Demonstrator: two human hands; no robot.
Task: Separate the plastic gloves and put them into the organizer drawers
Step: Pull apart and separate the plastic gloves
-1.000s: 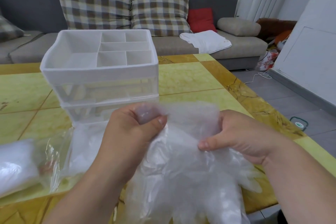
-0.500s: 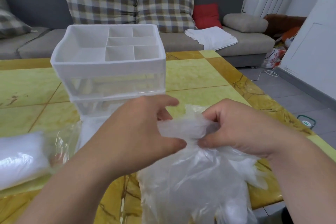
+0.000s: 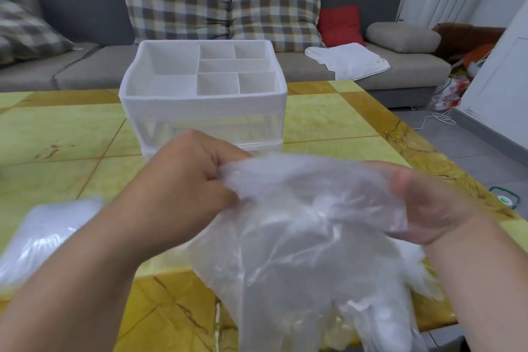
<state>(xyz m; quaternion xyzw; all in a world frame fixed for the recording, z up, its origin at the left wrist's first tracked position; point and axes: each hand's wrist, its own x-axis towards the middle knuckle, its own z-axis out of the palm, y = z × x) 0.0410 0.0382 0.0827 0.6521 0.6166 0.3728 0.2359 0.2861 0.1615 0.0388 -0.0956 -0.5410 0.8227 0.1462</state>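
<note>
Both hands pinch the plastic gloves [image 3: 308,223] above the bench [image 3: 63,134]: left hand [image 3: 183,188] and right hand [image 3: 434,203] fingers curl on opposite edges, near the organizer [image 3: 203,103].

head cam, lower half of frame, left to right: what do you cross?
clear bag of white plastic on the table → left hand pinching → plastic gloves → right hand holding their other side → green-rimmed object on the floor
</note>
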